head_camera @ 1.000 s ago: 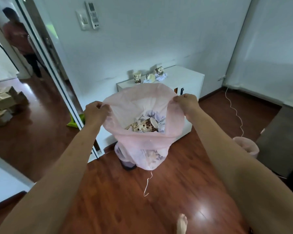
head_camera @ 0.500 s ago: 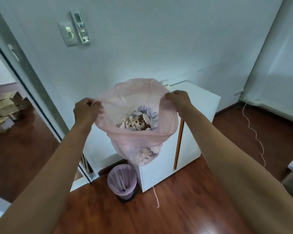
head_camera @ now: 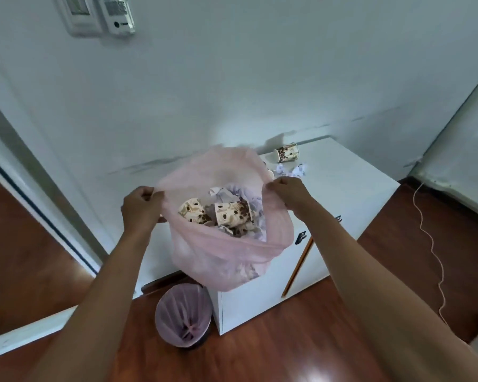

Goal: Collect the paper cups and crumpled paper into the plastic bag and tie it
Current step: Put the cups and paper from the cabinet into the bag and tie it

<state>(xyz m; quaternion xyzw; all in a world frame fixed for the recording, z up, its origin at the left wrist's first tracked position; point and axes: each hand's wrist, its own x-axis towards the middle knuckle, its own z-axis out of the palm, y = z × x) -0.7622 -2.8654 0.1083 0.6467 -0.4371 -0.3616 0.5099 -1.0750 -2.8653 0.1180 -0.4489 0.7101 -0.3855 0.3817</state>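
Note:
I hold a thin pink plastic bag [head_camera: 204,260] open in front of me. My left hand [head_camera: 140,205] pinches its left rim and my right hand [head_camera: 289,195] pinches its right rim. Inside lie several brown-spotted paper cups [head_camera: 232,213] and crumpled paper [head_camera: 249,195]. The bag hangs over the near left corner of a white cabinet [head_camera: 351,194]. On the cabinet top, beyond my right hand, one paper cup [head_camera: 287,153] lies on its side and crumpled paper [head_camera: 294,170] sits beside it.
A small bin lined with a purple bag [head_camera: 184,314] stands on the wooden floor left of the cabinet, below the held bag. A thin white cord [head_camera: 432,244] trails over the floor at right. Wall controls [head_camera: 100,15] hang above. A door frame [head_camera: 39,188] stands at left.
I have come closer to the cabinet and the view has tilted down. The bag stays held open by both hands; the cup and paper on the cabinet top show again to its right.

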